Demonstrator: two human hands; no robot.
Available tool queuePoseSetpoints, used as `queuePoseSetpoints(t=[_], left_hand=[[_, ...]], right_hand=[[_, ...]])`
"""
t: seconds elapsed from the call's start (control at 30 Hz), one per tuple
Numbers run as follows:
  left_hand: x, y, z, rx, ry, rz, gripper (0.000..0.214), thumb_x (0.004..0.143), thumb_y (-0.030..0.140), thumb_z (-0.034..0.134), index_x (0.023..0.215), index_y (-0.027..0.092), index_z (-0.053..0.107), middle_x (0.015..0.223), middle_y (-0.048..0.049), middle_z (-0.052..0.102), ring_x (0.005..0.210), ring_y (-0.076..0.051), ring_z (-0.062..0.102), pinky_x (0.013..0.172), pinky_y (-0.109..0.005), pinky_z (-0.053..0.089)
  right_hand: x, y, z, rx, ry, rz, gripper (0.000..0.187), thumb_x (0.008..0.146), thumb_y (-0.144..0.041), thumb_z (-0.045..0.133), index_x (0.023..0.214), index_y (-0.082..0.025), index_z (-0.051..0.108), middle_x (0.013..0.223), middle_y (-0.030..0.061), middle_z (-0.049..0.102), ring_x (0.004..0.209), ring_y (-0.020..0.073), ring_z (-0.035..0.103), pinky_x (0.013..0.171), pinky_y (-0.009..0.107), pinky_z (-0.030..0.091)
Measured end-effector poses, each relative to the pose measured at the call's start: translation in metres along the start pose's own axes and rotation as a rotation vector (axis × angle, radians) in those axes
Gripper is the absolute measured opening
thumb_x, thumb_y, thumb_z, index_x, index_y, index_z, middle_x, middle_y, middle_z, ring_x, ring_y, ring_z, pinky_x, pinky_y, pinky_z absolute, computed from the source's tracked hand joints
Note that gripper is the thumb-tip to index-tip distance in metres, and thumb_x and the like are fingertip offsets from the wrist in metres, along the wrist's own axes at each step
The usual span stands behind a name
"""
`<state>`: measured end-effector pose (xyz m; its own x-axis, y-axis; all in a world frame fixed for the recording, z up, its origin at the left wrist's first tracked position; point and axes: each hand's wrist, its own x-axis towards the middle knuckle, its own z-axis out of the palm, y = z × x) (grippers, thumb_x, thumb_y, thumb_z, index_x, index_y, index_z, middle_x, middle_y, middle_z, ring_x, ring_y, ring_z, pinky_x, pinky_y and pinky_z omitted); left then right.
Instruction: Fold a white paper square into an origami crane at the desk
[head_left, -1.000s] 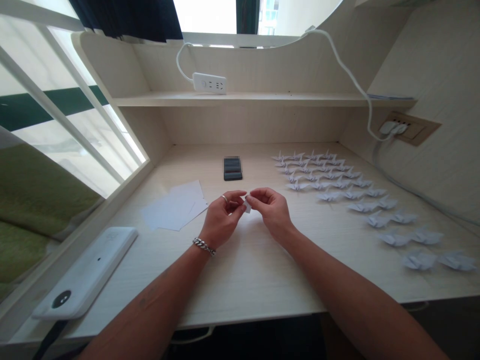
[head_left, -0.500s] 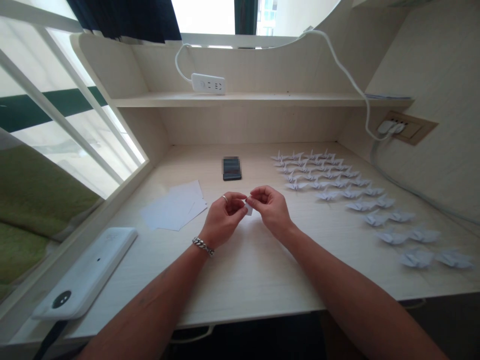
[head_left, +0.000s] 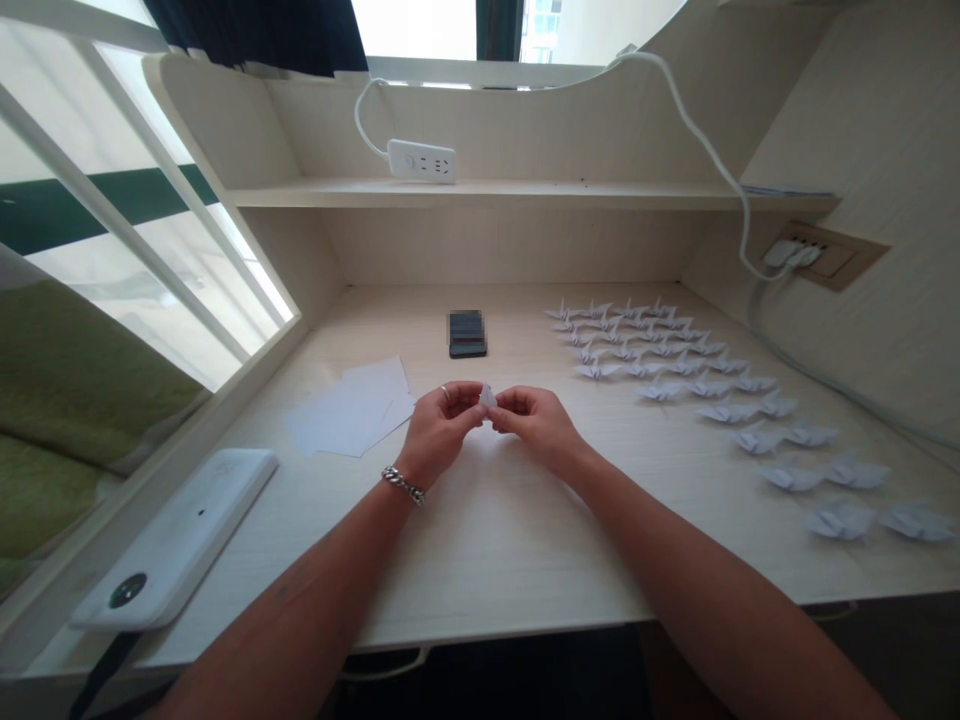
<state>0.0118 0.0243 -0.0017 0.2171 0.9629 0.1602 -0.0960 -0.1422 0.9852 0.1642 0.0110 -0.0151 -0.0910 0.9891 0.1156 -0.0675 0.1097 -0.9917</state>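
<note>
A small folded piece of white paper (head_left: pixel 487 396) is pinched between my two hands above the middle of the desk, its pointed end facing up. My left hand (head_left: pixel 442 422), with a ring and a chain bracelet, grips it from the left between thumb and fingers. From the right, the thumb and fingertips of my right hand (head_left: pixel 536 418) close on its lower part. Fingers hide much of the paper. Several white origami cranes (head_left: pixel 667 345) stand in rows on the right of the desk. Loose white paper sheets (head_left: pixel 345 410) lie left of my left hand.
A dark phone-like object (head_left: pixel 467 335), partly pixelated, lies beyond my hands. At the left edge rests a long white device (head_left: pixel 180 535) with a dark strap. A white power strip (head_left: pixel 421 161) sits on the shelf (head_left: pixel 525 195); cables run to the wall socket (head_left: pixel 825 255).
The folded paper has been turned, so its point now faces up rather than hanging below my fingers. My right hand has dropped slightly. The view has shifted a little.
</note>
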Motion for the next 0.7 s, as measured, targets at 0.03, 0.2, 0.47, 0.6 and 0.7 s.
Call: queuePoseSetpoints(t=[0.03,0.2,0.47,0.6,0.7], left_hand=[[-0.0002,0.0006,0.0003,0.012,-0.019,-0.008,0.024,0.067,0.026,0.074,0.086,0.012,0.069,0.077,-0.0054,0.069,0.069,-0.015,0.062,0.067,-0.029,0.05],[-0.0006,0.0024,0.0,0.167,0.027,0.046,0.02,0.071,0.033,0.071,0.071,0.013,0.069,0.065,-0.0039,0.067,0.063,-0.014,0.06,0.063,-0.027,0.047],[0.0017,-0.0037,-0.004,0.131,0.061,0.011,0.023,0.069,0.034,0.073,0.071,0.012,0.068,0.065,-0.0029,0.065,0.061,-0.012,0.056,0.059,-0.025,0.045],[0.0019,-0.0039,-0.0027,0.088,0.08,-0.006,0.026,0.07,0.037,0.072,0.073,0.012,0.067,0.065,-0.0027,0.064,0.059,-0.012,0.056,0.059,-0.026,0.046],[0.0013,-0.0019,-0.0027,0.102,0.115,0.006,0.025,0.069,0.036,0.073,0.069,0.012,0.065,0.063,-0.002,0.063,0.059,-0.012,0.056,0.059,-0.026,0.046]], right_hand=[[-0.0001,0.0005,-0.0003,-0.031,-0.006,-0.019,0.031,0.064,-0.043,0.076,0.073,-0.015,0.066,0.066,0.0014,0.064,0.062,0.0133,0.057,0.062,0.028,0.046],[-0.0015,-0.0001,0.0016,-0.13,-0.01,-0.069,0.029,0.069,-0.043,0.072,0.072,-0.016,0.066,0.068,0.002,0.065,0.062,0.0137,0.056,0.059,0.027,0.043],[-0.0044,-0.0034,0.0047,-0.435,-0.03,-0.085,0.023,0.081,-0.036,0.059,0.07,-0.016,0.063,0.065,0.0011,0.063,0.061,0.0121,0.054,0.057,0.024,0.039],[-0.0055,-0.0052,0.0047,-0.482,-0.032,-0.08,0.022,0.08,-0.034,0.06,0.067,-0.016,0.06,0.064,0.0006,0.062,0.06,0.012,0.053,0.056,0.024,0.038],[-0.007,-0.0057,0.0075,-0.5,-0.056,-0.094,0.023,0.081,-0.036,0.059,0.069,-0.016,0.062,0.067,0.0011,0.063,0.062,0.0123,0.054,0.058,0.024,0.038]])
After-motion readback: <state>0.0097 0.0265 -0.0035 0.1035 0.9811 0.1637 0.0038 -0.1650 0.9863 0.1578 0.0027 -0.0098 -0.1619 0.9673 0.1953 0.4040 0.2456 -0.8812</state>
